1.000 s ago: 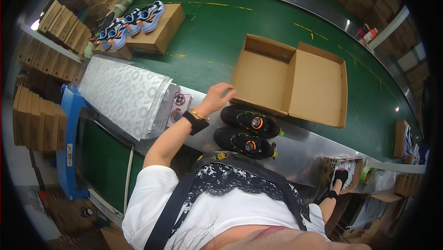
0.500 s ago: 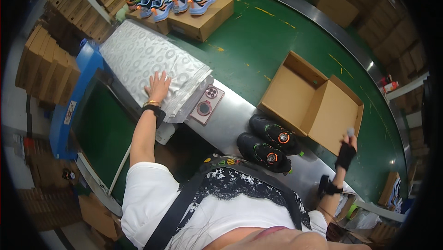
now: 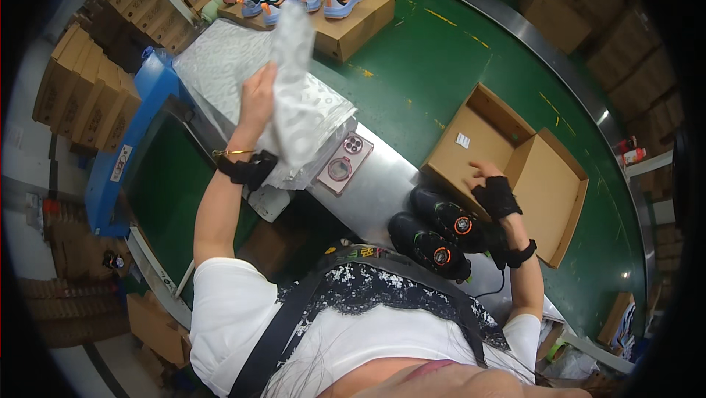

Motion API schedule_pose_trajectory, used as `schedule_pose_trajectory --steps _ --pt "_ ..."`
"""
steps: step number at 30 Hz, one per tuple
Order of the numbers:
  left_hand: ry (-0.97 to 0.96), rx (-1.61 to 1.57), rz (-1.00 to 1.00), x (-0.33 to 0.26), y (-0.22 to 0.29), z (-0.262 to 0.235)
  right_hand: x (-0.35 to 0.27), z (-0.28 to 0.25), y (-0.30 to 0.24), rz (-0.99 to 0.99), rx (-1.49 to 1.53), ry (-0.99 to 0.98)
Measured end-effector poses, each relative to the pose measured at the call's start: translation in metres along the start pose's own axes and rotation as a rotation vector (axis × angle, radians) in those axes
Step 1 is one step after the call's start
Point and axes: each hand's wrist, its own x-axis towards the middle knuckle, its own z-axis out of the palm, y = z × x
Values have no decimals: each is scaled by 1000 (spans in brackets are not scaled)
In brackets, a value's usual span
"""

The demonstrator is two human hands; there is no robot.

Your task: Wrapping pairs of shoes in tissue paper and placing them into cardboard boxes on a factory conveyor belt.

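While my left hand (image 3: 257,97) grips white ring-patterned paper sheet (image 3: 293,49) above matching paper stack (image 3: 217,52), long axis running away from me, open brown cardboard box (image 3: 490,141) lies rightward, nearer loose, apparently empty right hand (image 3: 491,188).

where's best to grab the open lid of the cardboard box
Probably the lid is best taken midway along its outer rim, coming from the right. That edge lies opposite the fold joining it to the cardboard box and is uncovered, while the right hand is nearer the fold.
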Motion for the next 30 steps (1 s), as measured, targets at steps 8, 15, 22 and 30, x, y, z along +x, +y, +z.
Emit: schedule_pose_trajectory --steps 8,15,22,30 --pt "-348 -447 -199 -46 44 148 19 15 -104 164 1499 -256" --pt "-498 -196 28 -77 39 200 2 -22 -82 343 1138 -65" --pt "-875 -213 141 -107 40 233 -4 -34 -46 181 1044 175" --pt "-333 -527 295 -76 129 231 -13 -81 140 528 490 510"
